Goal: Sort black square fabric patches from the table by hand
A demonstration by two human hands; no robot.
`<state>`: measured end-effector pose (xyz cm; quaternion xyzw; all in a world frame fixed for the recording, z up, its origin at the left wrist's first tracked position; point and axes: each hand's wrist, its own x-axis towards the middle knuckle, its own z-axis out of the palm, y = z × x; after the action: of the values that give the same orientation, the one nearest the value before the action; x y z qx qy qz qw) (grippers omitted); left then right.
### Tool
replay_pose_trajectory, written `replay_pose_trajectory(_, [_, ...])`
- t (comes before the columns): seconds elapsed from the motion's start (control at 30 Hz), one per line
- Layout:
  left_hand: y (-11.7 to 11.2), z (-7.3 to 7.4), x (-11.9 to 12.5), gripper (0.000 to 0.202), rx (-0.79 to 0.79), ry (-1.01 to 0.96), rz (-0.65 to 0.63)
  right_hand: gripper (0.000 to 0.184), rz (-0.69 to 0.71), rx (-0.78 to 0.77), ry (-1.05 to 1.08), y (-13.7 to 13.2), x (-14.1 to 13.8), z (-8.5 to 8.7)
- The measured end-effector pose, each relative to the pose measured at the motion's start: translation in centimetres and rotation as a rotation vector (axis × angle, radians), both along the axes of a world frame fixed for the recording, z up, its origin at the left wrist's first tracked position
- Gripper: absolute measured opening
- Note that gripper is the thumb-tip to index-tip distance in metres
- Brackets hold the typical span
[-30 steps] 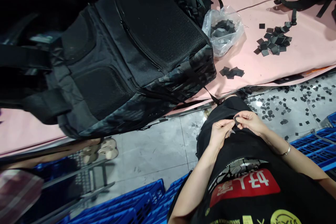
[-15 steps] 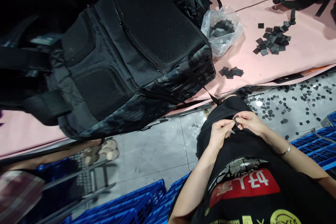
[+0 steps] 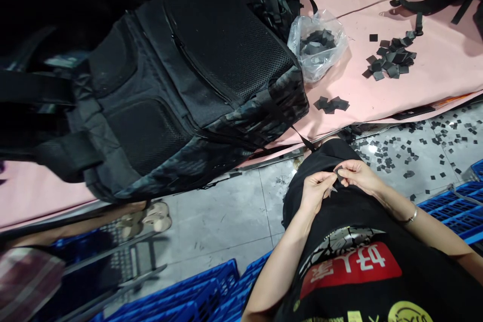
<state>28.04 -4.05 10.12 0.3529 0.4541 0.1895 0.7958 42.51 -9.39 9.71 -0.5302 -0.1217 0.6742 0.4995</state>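
Blk pc [image 3: 340, 174] partly hid by R hand [image 3: 357, 176], detail too sm.

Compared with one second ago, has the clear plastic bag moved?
No. The plastic bag shows no visible shift against the small pile of dark squares on the pink table.

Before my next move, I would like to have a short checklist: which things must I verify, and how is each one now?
1. Dark piece secure in right hand: ok, pinched by the fingers.
2. Left hand gripping it too: cannot tell; its fingertips are at the piece's edge.
3. Plastic bag open on top: ok, dark squares show inside.
4. All squares on the pink table bagged: not ok, a pile and a small cluster lie outside.
5. Floor free of pieces: not ok, many scattered.
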Motion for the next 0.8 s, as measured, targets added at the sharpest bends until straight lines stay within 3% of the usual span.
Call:
replay_pose_trajectory(0.4, [0.0,0.2,0.2,0.032,0.003,0.033,-0.019,0.031,0.041,0.032,-0.019,-0.6,-0.1,-0.6])
replay_pose_trajectory(0.63, [-0.2,0.3,0.5,0.032,0.103,0.14,-0.056,0.033,0.025,0.024,-0.149,-0.9,-0.7,-0.8])
replay_pose_trajectory(0.8, [-0.2,0.2,0.6,0.033,0.112,0.166,-0.084,0.03,-0.077,0.041,-0.358,-1.0,-1.1,-0.9])
